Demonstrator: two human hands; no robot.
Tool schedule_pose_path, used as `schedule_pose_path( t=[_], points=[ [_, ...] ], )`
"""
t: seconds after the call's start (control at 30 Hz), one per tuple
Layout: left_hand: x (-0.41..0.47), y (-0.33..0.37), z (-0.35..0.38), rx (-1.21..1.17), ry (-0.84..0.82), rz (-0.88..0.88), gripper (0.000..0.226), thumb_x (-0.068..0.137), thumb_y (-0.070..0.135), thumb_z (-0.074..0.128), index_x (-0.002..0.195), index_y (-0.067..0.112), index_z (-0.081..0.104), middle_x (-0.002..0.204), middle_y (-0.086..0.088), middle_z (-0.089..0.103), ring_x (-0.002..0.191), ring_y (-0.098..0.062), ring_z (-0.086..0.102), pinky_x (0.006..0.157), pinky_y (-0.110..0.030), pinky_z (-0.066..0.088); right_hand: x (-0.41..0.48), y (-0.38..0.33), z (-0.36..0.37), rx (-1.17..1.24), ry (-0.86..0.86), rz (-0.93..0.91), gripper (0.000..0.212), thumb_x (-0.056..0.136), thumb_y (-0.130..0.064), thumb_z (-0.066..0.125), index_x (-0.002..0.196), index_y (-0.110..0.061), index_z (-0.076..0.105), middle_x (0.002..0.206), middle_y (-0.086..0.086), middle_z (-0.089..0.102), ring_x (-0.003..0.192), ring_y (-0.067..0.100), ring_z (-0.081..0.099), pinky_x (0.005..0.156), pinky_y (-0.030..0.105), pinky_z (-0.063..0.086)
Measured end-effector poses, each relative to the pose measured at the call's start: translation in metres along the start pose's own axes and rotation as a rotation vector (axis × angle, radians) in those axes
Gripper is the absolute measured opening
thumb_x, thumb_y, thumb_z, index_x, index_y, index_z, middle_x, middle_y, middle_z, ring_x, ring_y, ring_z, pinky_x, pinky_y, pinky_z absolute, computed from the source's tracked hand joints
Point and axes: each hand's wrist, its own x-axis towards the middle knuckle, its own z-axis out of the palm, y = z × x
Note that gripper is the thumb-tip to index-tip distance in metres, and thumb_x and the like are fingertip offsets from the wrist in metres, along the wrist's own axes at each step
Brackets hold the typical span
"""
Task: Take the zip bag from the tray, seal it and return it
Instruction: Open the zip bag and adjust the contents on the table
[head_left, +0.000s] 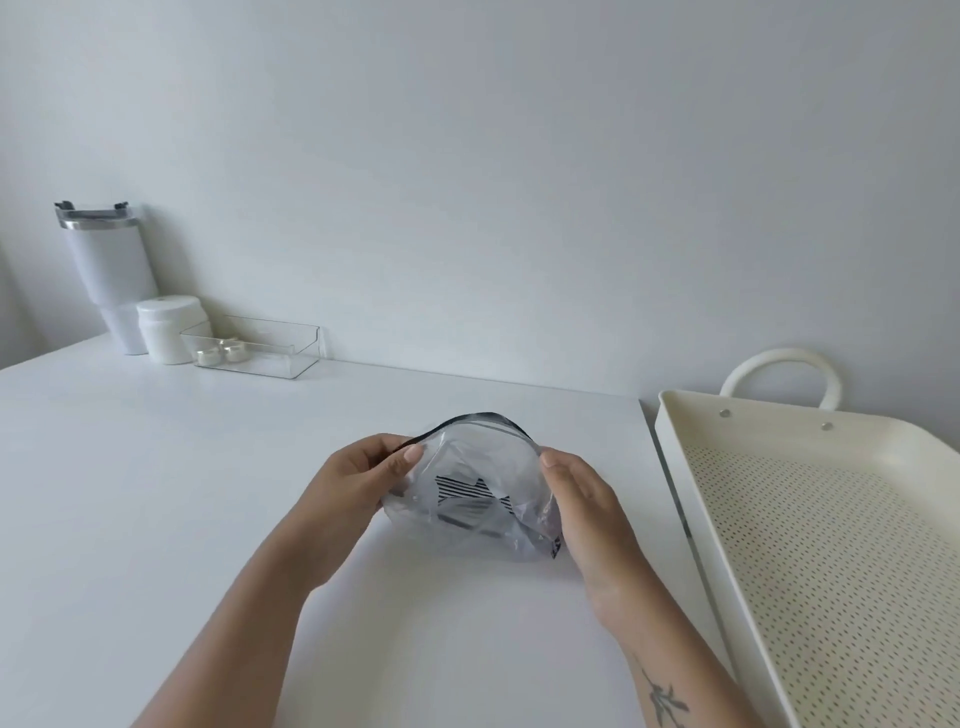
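Observation:
A clear zip bag (470, 496) with black striped print sits in the middle of the white table, held between both hands. Its dark zip edge bows upward in an arc and looks open along the top. My left hand (353, 483) pinches the bag's left end at the zip. On the other side, my right hand (582, 504) grips the right end. The cream perforated tray (810, 519) lies to the right of the bag with nothing in it.
A white tumbler (106, 275), a white jar (171, 330) and a clear plastic box (254, 345) with small tealights stand at the back left by the wall. The tray has a looped handle (779, 374) at its far end. The table's right edge runs beside the tray.

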Motion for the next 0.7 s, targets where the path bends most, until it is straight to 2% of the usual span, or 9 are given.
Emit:
schedule_pose_path(
  t=[0.1,0.17,0.3,0.37,0.43,0.53,0.63,0.7],
  points=[
    [0.0023,-0.0021,0.0014,0.037,0.100,0.032,0.042,0.071,0.050,0.078,0.089,0.012,0.072,0.076,-0.001,0.062,0.071,-0.017,0.054,0.076,-0.037,0.041,0.0003,0.0019,0.0004,-0.023,-0.046,0.022,0.015,0.090,-0.045,0.058,0.098,-0.042,0.070,0.072,-0.014,0.063,0.071,0.007,0.058,0.072,0.024,0.044],
    [0.0029,-0.0018,0.0009,0.018,0.136,0.040,0.036,0.070,0.048,0.079,0.085,0.015,0.071,0.082,-0.009,0.063,0.076,-0.024,0.055,0.077,-0.043,0.042,0.0006,0.0020,-0.0001,-0.003,-0.076,0.017,0.016,0.087,-0.045,0.062,0.099,-0.039,0.071,0.076,-0.010,0.064,0.074,0.009,0.058,0.076,0.025,0.044],
    [0.0020,-0.0012,0.0024,0.097,0.188,0.077,0.023,0.073,0.043,0.073,0.077,0.022,0.067,0.075,-0.003,0.065,0.071,-0.021,0.056,0.071,-0.040,0.042,0.0000,0.0038,0.0003,-0.011,-0.110,-0.024,0.013,0.084,-0.035,0.072,0.097,-0.032,0.071,0.090,-0.006,0.073,0.080,0.007,0.064,0.075,0.022,0.048],
    [0.0007,-0.0003,0.0025,0.109,0.153,0.093,0.016,0.079,0.035,0.070,0.080,0.020,0.065,0.076,-0.004,0.064,0.071,-0.022,0.054,0.070,-0.040,0.040,-0.0001,0.0044,0.0018,-0.025,-0.086,-0.044,0.008,0.085,-0.027,0.072,0.091,-0.031,0.070,0.086,-0.006,0.073,0.077,0.008,0.065,0.071,0.021,0.049],
    [-0.0008,0.0011,-0.0004,0.112,0.092,0.093,0.010,0.084,0.026,0.069,0.082,0.019,0.063,0.079,-0.006,0.063,0.071,-0.023,0.052,0.071,-0.039,0.038,0.0006,0.0047,0.0022,-0.073,-0.056,-0.080,0.011,0.087,-0.023,0.069,0.085,-0.034,0.067,0.076,-0.014,0.069,0.071,0.007,0.065,0.064,0.017,0.048],
    [-0.0011,0.0013,-0.0039,0.205,0.063,0.095,0.012,0.088,0.016,0.068,0.080,0.021,0.061,0.075,0.002,0.061,0.064,-0.020,0.052,0.065,-0.029,0.038,0.0021,0.0048,0.0019,-0.167,0.013,-0.173,0.017,0.088,-0.019,0.067,0.082,-0.034,0.063,0.075,-0.018,0.067,0.066,-0.002,0.061,0.058,0.008,0.044],
    [0.0006,-0.0020,0.0005,0.390,0.144,0.127,0.021,0.089,0.015,0.067,0.075,0.026,0.057,0.061,0.013,0.059,0.055,-0.012,0.053,0.053,-0.015,0.037,0.0039,0.0043,0.0019,-0.255,0.142,-0.295,0.018,0.087,-0.013,0.068,0.082,-0.027,0.059,0.080,-0.008,0.066,0.069,-0.001,0.058,0.060,0.006,0.042],
    [0.0017,-0.0037,0.0047,0.489,0.225,0.167,0.018,0.089,0.018,0.068,0.077,0.024,0.055,0.058,0.014,0.056,0.051,-0.008,0.051,0.053,-0.020,0.039,0.0046,0.0041,0.0043,-0.302,0.220,-0.356,0.020,0.087,-0.009,0.068,0.082,-0.024,0.056,0.085,-0.002,0.064,0.072,0.003,0.057,0.062,0.007,0.042]
  ],
)
